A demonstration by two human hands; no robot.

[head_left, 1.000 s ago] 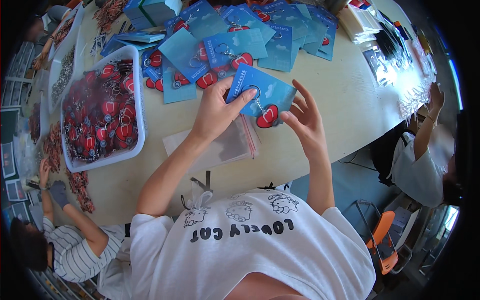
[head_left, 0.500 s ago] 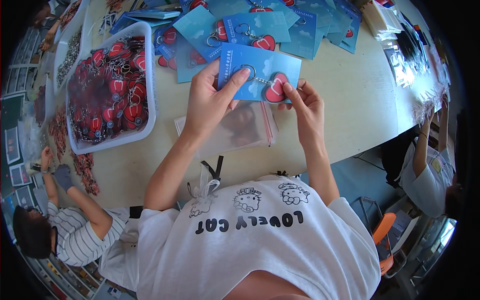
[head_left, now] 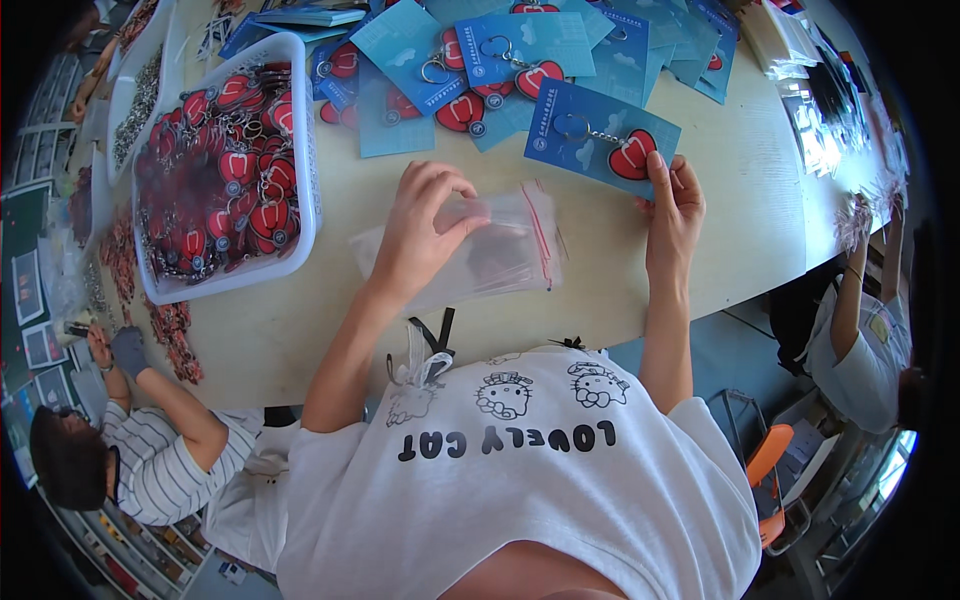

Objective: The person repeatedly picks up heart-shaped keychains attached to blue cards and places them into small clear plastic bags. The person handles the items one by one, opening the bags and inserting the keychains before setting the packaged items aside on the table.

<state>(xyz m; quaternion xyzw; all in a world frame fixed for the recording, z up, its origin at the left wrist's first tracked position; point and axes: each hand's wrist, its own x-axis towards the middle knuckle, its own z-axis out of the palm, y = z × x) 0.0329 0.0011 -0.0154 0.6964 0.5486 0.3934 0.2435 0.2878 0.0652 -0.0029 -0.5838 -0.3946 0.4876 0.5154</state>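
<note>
A pale table [head_left: 720, 240] fills most of the view, its edge curving in front of the person's white shirt [head_left: 520, 480]. One co-worker in a striped top [head_left: 180, 475] is at the lower left, and another in a light top [head_left: 855, 365] is by the far right edge. On the table's left stands a white plastic bin [head_left: 307, 200], heaped with red heart keychains [head_left: 235, 170]. Beyond the hands spreads an overlapping pile of blue cards [head_left: 560, 50], many bearing red charms. Nearer the person lies a stack of clear bags [head_left: 500, 265], a red stripe along its right end.

The left hand [head_left: 420, 220] is over these bags, fingers curled, thumb and forefinger drawn to a narrow gap at the upper part of the stack — I cannot tell whether any film is caught between them. The right hand [head_left: 675, 200] grips a single blue card [head_left: 610, 115] by its lower right corner, thumb on the front beside the charm. That card tilts down to the right, just in front of the pile. On its face sit a red heart charm [head_left: 633, 155] and, toward the left, a metal ring [head_left: 572, 127] — a short chain [head_left: 605, 137] links the two.
</note>
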